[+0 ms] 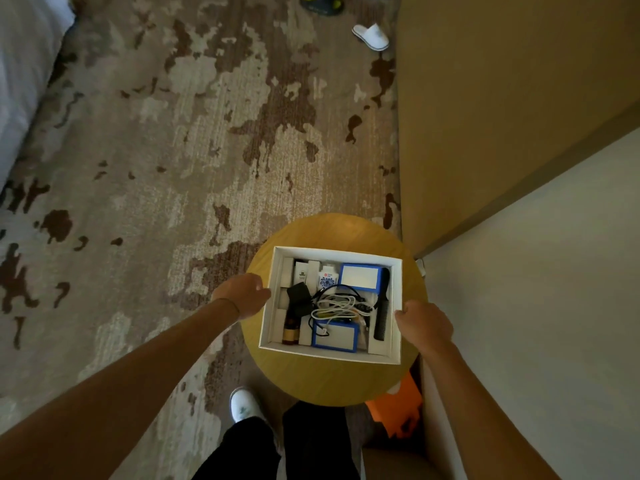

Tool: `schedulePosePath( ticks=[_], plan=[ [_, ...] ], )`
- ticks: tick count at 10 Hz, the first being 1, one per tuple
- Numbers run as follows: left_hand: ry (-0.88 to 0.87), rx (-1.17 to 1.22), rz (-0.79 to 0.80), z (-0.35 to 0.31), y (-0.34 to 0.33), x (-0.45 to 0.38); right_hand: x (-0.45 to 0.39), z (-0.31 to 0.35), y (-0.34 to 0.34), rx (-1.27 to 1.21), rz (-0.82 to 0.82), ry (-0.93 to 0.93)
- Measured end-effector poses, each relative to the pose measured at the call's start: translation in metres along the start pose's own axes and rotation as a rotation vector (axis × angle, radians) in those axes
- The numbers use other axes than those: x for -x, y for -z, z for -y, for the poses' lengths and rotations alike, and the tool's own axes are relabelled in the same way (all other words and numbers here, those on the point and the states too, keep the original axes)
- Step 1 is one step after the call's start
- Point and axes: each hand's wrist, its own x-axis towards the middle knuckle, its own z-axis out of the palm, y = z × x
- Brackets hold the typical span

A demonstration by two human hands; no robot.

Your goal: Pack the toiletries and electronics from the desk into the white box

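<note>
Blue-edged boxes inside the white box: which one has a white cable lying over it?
The nearer blue-edged box, by the white box's front wall; the farther blue-edged box is uncovered.

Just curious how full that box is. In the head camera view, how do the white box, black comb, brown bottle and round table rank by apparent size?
1. Round table
2. White box
3. Black comb
4. Brown bottle, partly hidden, so true length unsure

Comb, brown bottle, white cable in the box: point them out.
comb (382, 306), head view, on its spine
brown bottle (290, 330), head view, on its body
white cable (334, 305), head view, on its coils
</note>
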Motion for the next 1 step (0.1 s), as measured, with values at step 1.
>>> schedulePosePath(
  ticks=[1],
  plan=[
    [-0.146,0.173,-0.174,-0.0076,0.0272,0.0471,0.0274,0.0123,0.0311,-0.151,0.014,0.021]
  ],
)
